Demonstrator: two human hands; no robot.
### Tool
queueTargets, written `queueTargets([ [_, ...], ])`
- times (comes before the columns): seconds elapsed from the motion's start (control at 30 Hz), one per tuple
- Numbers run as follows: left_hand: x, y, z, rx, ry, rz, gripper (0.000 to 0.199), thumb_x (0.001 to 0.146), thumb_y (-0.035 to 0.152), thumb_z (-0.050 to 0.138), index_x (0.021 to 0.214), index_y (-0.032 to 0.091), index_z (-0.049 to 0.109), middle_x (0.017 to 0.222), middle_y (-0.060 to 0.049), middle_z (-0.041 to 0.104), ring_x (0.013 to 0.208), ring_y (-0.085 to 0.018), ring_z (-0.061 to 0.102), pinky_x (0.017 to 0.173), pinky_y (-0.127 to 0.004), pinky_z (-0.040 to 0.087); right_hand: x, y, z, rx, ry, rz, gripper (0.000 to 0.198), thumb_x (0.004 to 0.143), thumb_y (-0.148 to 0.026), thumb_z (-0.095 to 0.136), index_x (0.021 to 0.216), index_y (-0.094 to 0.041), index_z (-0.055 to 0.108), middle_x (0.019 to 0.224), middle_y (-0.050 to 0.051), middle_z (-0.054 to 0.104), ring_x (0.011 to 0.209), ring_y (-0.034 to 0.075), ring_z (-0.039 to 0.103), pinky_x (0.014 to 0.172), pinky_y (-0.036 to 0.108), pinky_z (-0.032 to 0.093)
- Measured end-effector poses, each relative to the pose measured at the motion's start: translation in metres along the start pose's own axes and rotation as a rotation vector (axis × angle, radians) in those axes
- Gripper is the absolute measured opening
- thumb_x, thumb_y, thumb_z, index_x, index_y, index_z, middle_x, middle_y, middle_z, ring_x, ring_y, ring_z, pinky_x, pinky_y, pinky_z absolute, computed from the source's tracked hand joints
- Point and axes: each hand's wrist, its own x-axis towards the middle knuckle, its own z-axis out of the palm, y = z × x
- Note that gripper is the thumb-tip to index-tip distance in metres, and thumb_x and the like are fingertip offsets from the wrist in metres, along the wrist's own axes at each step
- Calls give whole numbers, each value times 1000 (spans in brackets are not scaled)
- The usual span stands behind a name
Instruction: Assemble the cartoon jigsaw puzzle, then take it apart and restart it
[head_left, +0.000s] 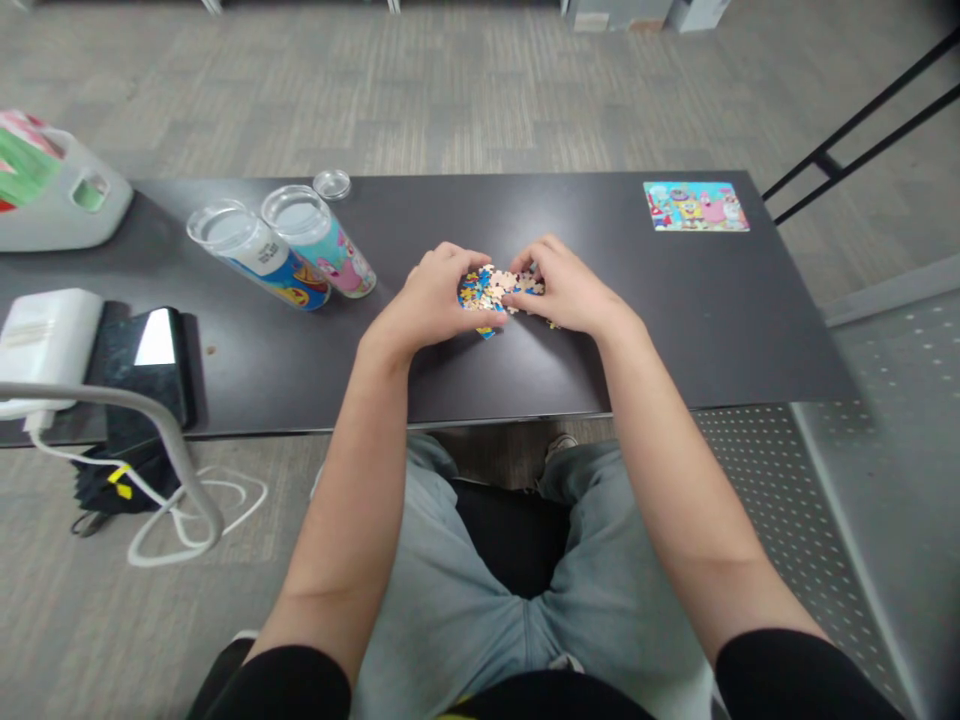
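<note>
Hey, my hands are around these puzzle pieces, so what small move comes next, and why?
Probably spread the jigsaw puzzle pieces apart: they lie heaped between your left hand and right hand, many with pale sides up, others showing color.

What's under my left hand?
Loose puzzle pieces show in the open curve of your left hand, piled on the dark table. Anything directly beneath that hand is covered, so I can't tell.

A: Centre of the dark surface [712, 320]?
B: Left hand [431, 297] and right hand [566, 290], fingers spread, cupped about a heap of puzzle pieces [495, 285].
A: Left of that?
B: Two printed canisters [341, 260]; clear lid [332, 184] near them.
A: Far right corner?
B: Cartoon card [696, 207], flat.
</note>
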Motion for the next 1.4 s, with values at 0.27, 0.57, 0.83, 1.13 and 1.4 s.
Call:
queueTargets([
  [0.27,7,9,14,70,-38,90,44,107,35,93,148,21,88,155,-20,82,146,-47,76,130,-63,59,-8,2,-24,34,61,12,30,102,-25,95,129,-25,83,138,12,86,111,33,78,112,54,66],
  [0.57,10,7,17,-56,108,139,22,110,19,78,129,22,88,136,-11,92,113,-28,87,108,-44,69,-30,-4,-53,-56,-141,195,41,84,-26,117,114,-28,89,120,11,86,92,33,79,97,57,71],
  [0.83,7,-2,10,-163,179,76,27,110,18,86,136,22,88,137,-10,91,114,-25,86,102,-39,68,-15,-2,-23,-38,-4,60,20,102,-12,89,114,-26,84,121,10,87,105,32,81,107,52,67],
  [1.13,-13,-10,-1,12,40,-91,68,78,34,124,135,25,86,134,-9,82,103,-28,76,96,-44,65,-26,4,-45,-44,-116,219,47,84,-31,116,121,-28,88,108,7,87,90,34,78,92,54,66],
  [1.4,4,-3,12,-203,186,-3,37,105,9,87,140,21,82,151,-12,81,99,-19,78,97,-38,67,-16,-9,-21,-38,42,132,42,99,-21,100,137,-25,83,139,12,86,92,26,78,107,53,71],
])
